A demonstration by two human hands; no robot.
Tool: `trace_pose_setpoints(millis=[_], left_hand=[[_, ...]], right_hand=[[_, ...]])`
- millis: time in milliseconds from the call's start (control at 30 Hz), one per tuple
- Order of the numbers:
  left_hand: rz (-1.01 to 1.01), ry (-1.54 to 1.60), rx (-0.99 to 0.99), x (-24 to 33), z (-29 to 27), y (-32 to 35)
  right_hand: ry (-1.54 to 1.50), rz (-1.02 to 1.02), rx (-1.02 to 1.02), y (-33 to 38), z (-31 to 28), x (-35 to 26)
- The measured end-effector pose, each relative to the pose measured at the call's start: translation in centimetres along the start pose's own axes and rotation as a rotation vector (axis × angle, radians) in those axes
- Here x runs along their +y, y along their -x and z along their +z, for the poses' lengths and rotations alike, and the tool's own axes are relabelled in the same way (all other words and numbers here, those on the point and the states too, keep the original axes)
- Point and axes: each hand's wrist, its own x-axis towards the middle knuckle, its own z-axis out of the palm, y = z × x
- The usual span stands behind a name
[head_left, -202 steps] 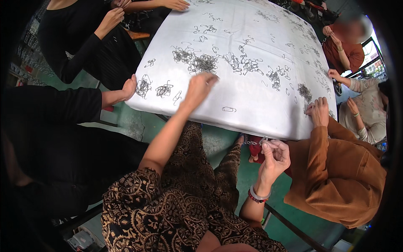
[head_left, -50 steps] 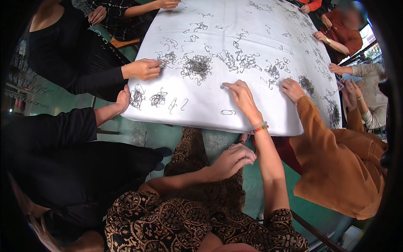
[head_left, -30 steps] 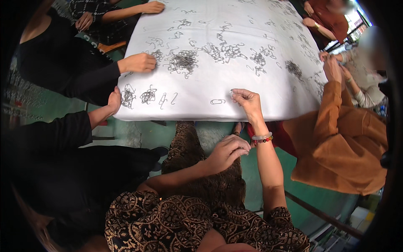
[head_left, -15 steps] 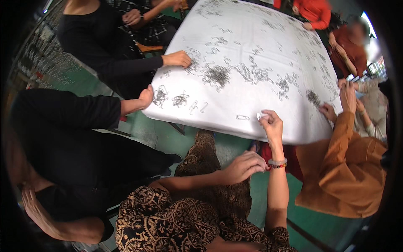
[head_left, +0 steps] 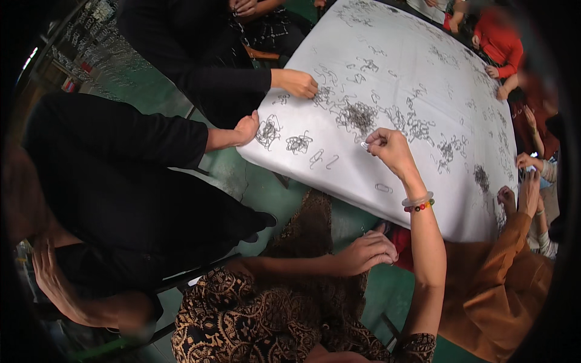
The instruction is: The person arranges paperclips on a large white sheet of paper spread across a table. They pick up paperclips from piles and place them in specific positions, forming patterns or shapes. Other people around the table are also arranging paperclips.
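My right hand [head_left: 390, 151], with a pale bangle and a beaded bracelet [head_left: 419, 207] at the wrist, reaches over the white-covered table [head_left: 357, 175]. Its thumb and fingers pinch a small pale, shiny piece [head_left: 365, 145], too small to name. Just beyond the fingertips lies a dense pile of bent wire pieces [head_left: 357, 116]. A single oblong wire loop [head_left: 384, 188] rests below my right hand. My left hand [head_left: 366, 251] hangs in front of the table edge, fingers curled together; whatever they hold, if anything, is hidden.
Smaller wire heaps [head_left: 298, 143] and an S-shaped wire [head_left: 332, 161] lie to the left, more wire pieces farther off. A black-sleeved co-worker's hands [head_left: 296, 83] are at the left edge. A person in a brown jacket [head_left: 514, 272] is close on the right; others sit around.
My right hand has moved farther over the table, toward the dense wire pile, still pinching the pale piece. My left hand stays curled in front of the edge. The view has shifted.
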Motion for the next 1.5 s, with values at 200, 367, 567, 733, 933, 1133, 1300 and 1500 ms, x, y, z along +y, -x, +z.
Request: trace_pose_setpoints(millis=[200,367,567,733,933,1133,1300,1500], left_hand=[[0.011,0.019,0.052,-0.1,-0.3,-0.6],[0.041,0.045,0.071,-0.2,0.2,-0.8],[0.045,0.039,0.063,-0.8,0.6,-0.8],[0.016,0.023,0.053,-0.7,0.8,-0.1],[0.006,0.016,0.011,-0.6,1.0,0.5],[-0.008,0.07,-0.037,-0.4,1.2,0.4],[-0.052,0.062,-0.078,-0.4,1.6,0.5],[0.042,0.081,-0.032,-0.5,2.1,0.4]], right_hand=[[0.047,-0.031,-0.155,-6.3,-1.6,-6.9],[-0.164,0.04,-0.198,-8.9,-1.2,-8.1],[-0.119,0.035,-0.273,-9.5,3.2,-6.3],[-0.039,0.119,-0.271,-9.3,8.0,-4.0],[0.033,0.111,-0.328,-8.8,9.3,-1.9],[0.083,0.074,-0.355,-8.4,9.1,-0.5],[0.129,0.141,-0.482,-8.1,8.2,-0.5],[0.237,-0.081,-0.382,-5.6,2.2,-1.5]])
